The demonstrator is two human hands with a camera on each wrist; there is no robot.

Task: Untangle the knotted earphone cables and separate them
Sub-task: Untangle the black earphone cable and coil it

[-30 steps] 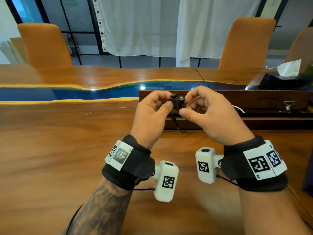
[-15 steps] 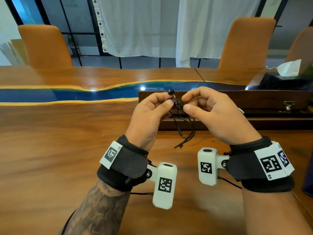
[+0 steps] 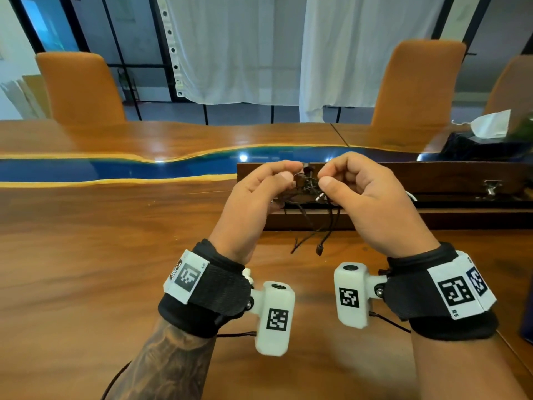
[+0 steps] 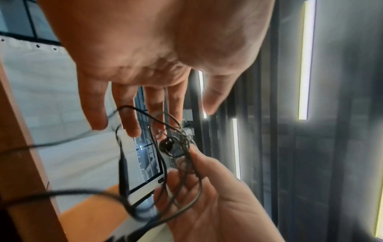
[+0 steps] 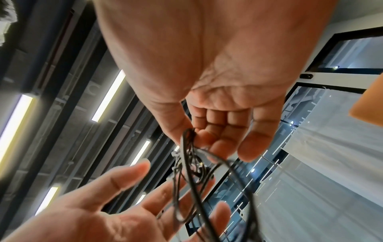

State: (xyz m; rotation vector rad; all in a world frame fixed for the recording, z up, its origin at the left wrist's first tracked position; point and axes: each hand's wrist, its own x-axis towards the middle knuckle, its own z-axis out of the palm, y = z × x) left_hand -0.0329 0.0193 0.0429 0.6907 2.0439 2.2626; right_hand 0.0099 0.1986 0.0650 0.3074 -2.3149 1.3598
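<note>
I hold the tangled earphone cables [image 3: 308,189] above the counter [image 3: 86,269]; my right hand [image 3: 372,197] pinches the knot, fingers curled; my left hand [image 3: 253,203] pinches it too, loose ends dangling between

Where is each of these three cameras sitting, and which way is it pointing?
Head: worn on the head, looking forward and down at the wooden table; shows both forearms, left hand, right hand.
Left wrist: looks upward along the left hand's fingers toward ceiling lights.
Right wrist: looks upward along the right palm.
All three share the tangled black earphone cables held between both hands.
</note>
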